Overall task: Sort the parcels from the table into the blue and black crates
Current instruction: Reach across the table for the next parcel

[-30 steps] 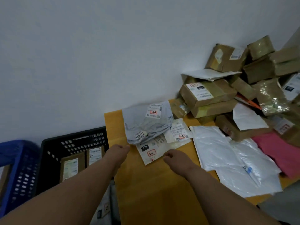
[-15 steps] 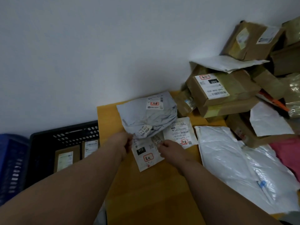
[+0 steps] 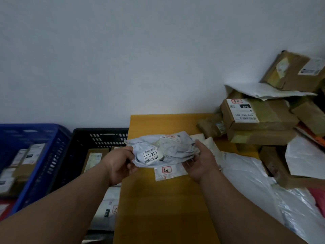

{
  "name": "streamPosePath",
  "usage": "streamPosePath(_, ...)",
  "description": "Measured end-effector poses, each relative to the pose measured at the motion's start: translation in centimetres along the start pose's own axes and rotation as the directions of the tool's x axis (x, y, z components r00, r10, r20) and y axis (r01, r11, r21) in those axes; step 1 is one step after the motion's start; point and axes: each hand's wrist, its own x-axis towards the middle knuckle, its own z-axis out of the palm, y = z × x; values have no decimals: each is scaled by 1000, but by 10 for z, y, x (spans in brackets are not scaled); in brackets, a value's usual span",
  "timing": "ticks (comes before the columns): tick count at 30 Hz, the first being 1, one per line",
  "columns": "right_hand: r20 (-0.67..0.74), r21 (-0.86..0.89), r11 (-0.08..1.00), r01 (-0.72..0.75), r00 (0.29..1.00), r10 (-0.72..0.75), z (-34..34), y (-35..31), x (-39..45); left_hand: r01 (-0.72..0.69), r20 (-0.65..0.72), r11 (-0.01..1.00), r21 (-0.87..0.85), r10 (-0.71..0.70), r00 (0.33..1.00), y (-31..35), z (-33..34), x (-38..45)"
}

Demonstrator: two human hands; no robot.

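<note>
Grey bag is held above the table, near its left edge, between both my hands. Left hand grips the bag's left end, thumb curled on top beside a white sticker reading 72-5-251. Right hand holds the right end, thumb over the top edge, fingers cupped under it. Flat white envelope with a red-framed label lies on the table just below the bag. Black crate stands just left of the table with boxes inside; blue crate left of that, also holding parcels. Brown boxes are stacked at the table's right rear; white poly bags lie in front of them.
</note>
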Motion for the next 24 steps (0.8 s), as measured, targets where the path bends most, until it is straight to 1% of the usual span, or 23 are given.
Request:
streamPosePath(1, -14, -34, 999, 8, 1000, -9, 0, 0, -3, -12, -22, 1000, 28, 12, 1000, -2, -8, -7)
streamPosePath(3, -38, -166, 986, 10, 999, -17, 0, 5, -9, -30, -55, 995, 94, 35, 998, -7, -24, -20)
streamPosePath(5, -21, -286, 958, -20, 1000, 15, 4, 15, -15, -51, -52, 990, 134, 59, 997, -12, -36, -32)
streamPosePath(7, -20, -372, 927, -51, 999, 48, 9, 28, -24, -80, -37, 989, 128, 86, 996, -16, -45, -44)
streamPosePath(9, -16, -407, 912, -56, 998, 55, 14, 42, -34, -99, -20, 994, 41, 99, 995, -18, -55, -58)
streamPosePath(11, 47, -419, 908, -9, 998, 32, 18, 57, -42, -64, 19, 987, -144, 67, 998, -21, -71, -69)
streamPosePath(12, 91, -438, 899, 25, 996, 17, 20, 65, -45, -42, 67, 971, -235, 60, 996, -22, -81, -74)
streamPosePath(13, 132, -459, 887, 56, 991, 6, 23, 74, -48, -27, 112, 958, -286, 62, 992, -22, -92, -78)
streamPosePath(14, 169, -481, 873, 79, 986, 4, 27, 84, -53, -19, 137, 953, -302, 63, 989, -22, -103, -82)
streamPosePath(15, 200, -502, 860, 94, 980, 9, 32, 94, -58, -12, 135, 952, -307, 56, 989, -22, -116, -87)
streamPosePath(17, 234, -534, 838, 112, 972, 19, 44, 120, -67, -7, 77, 961, -276, 29, 997, -25, -142, -95)
streamPosePath(18, 244, -545, 830, 118, 970, 23, 50, 134, -72, -36, 28, 971, -237, 44, 999, -27, -156, -100)
streamPosePath(21, 267, -544, 832, 113, 963, 44, 69, 184, -83, -168, -134, 974, -154, 148, 980, -36, -209, -114)
streamPosePath(24, 297, -519, 853, 49, 947, 126, 89, 235, -92, -218, -216, 971, -102, 192, 957, -43, -267, -134)
